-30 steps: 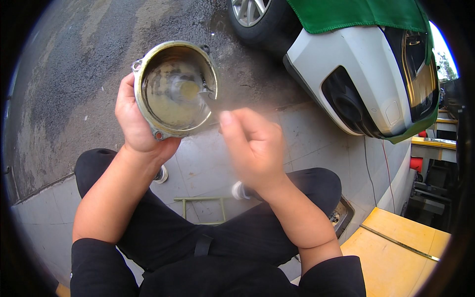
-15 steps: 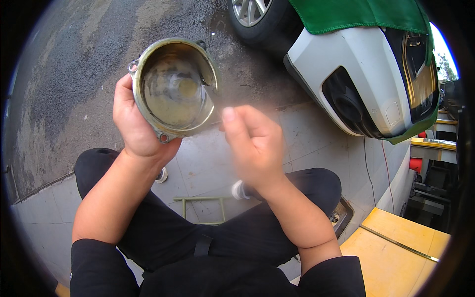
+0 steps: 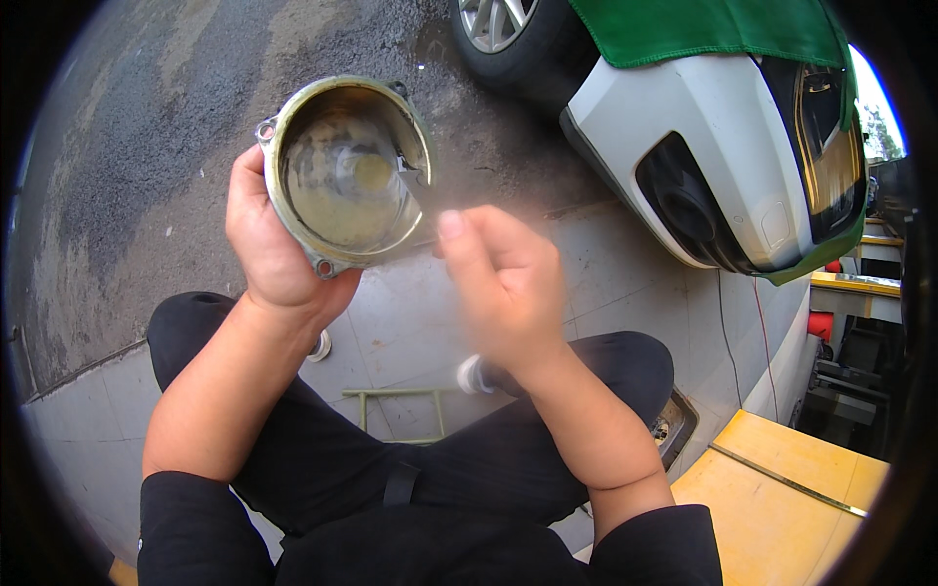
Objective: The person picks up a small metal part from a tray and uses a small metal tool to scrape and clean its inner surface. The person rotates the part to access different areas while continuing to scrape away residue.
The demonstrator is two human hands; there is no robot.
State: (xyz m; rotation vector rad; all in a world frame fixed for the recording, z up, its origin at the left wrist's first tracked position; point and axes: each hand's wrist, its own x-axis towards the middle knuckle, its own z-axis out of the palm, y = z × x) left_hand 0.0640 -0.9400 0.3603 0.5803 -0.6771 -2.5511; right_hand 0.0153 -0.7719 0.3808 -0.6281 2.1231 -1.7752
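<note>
My left hand (image 3: 272,244) is wrapped round the outside of a round, cup-shaped metal housing (image 3: 327,210), its mouth tilted up toward me. Bolt ears stick out from the rim, and stains mark the inside. My right hand (image 3: 508,283) is closed, thumb over bent fingers, just right of the housing. From its pinch a thin, dark, flat blade-like piece (image 3: 421,191) reaches over the rim into the housing. Blur and the fingers hide part of this piece, so its exact kind does not show.
At the upper right stands a white car bumper (image 3: 713,146) under a green cover (image 3: 703,29), beside a tyre (image 3: 542,59). A yellow panel (image 3: 782,488) lies at the lower right. Between my feet is a low green metal frame (image 3: 401,393). Cables (image 3: 728,332) trail over the tiles.
The housing has shifted very slightly to the right in my left hand. My right hand stays beside it, while the flat piece sits at a slightly different angle inside the rim.
</note>
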